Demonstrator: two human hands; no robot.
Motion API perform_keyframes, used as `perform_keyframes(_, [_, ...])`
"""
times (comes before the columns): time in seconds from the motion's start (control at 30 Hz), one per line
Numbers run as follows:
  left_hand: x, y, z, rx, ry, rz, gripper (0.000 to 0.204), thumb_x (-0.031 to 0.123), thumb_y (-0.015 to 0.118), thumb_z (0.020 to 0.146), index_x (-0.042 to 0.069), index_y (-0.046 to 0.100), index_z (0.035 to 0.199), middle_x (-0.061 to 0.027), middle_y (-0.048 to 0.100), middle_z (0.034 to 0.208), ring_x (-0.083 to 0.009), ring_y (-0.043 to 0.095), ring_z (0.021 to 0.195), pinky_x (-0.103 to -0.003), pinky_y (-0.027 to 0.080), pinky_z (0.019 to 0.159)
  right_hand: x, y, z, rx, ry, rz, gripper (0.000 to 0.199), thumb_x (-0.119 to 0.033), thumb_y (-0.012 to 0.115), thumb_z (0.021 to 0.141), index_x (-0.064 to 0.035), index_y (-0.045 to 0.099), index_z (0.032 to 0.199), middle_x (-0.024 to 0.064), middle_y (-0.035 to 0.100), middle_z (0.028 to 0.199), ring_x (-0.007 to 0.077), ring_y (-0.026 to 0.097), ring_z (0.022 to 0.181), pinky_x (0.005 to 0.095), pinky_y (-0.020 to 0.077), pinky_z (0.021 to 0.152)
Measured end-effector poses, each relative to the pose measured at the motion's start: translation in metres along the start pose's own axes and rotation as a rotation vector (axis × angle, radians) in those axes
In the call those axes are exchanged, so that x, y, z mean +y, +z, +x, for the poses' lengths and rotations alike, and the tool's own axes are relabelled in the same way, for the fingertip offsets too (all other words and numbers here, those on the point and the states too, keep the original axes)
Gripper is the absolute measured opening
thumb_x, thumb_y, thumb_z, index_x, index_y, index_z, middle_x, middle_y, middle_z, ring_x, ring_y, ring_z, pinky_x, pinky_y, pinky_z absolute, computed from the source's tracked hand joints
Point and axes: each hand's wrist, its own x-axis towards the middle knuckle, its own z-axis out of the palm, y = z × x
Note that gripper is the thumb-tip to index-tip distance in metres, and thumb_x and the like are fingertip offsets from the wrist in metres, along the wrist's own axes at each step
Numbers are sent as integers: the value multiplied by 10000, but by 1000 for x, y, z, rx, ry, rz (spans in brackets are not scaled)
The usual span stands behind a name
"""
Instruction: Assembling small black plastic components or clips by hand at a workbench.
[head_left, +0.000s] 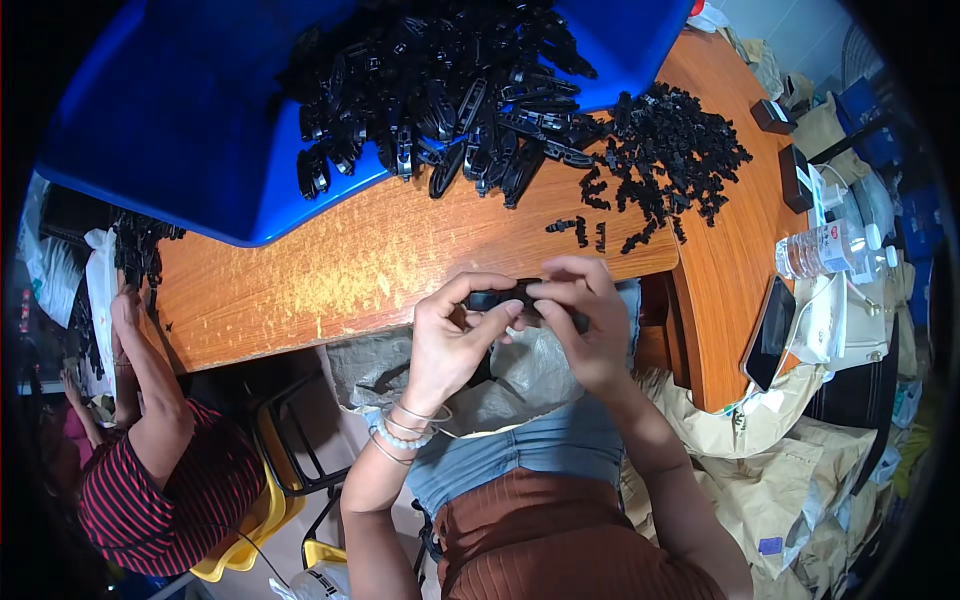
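Relative to the wooden table [400,250], left to right:
- Your left hand [455,335]: fingers curled, pinching a black plastic part [505,298] just off the near edge.
- Your right hand [580,320]: fingertips closed on the same part.
- Small black clips [670,150]: heaped on top, far right.

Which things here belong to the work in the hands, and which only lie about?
In use: left hand and right hand together grip a black part; long parts in the blue bin; small clips.
Lying about: water bottle, phone, bags.
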Motion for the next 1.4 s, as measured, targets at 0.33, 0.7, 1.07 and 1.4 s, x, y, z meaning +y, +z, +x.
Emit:
perform_keyframes(0.33, [0, -24, -8, -147, -137, 99, 153, 99, 584, 890, -41, 642, 907, -100, 646, 765, -110, 634, 607, -235, 498, 547, 13, -7, -26, -345, 313, 304, 208, -3, 628, 806, 7, 643, 1013, 89, 621, 789, 108, 604, 775, 235, 448, 602])
perform_keyframes(0.7, [-7, 22, 133, 214, 525, 1360, 213, 152, 658, 780, -16, 571, 878, -175, 553, 864, -343, 606, 695, -402, 490, 594, 74, -1, 41, -36, -262, -624, 180, 30, 597, 751, 15, 631, 927, 129, 595, 931, 300, 577, 829, 359, 476, 705])
perform_keyframes(1.07, [-22, 9, 126, 278, 733, 1173, 162, 67, 633, 716, -15, 532, 813, -156, 491, 833, -326, 548, 785, -412, 470, 613, 72, -2, 41, 261, 136, 278, 169, 67, 508, 877, 73, 574, 1033, 103, 548, 978, 140, 600, 774, 243, 502, 662])
perform_keyframes(1.4, [-11, 7, 59, 227, 307, 694, 179, -18, 594, 814, -20, 487, 957, -171, 575, 898, -275, 579, 716, -333, 465, 623, 42, -14, 16, 222, 254, 514, 152, 97, 544, 823, 95, 622, 953, 130, 589, 930, 142, 591, 729, 220, 489, 630])
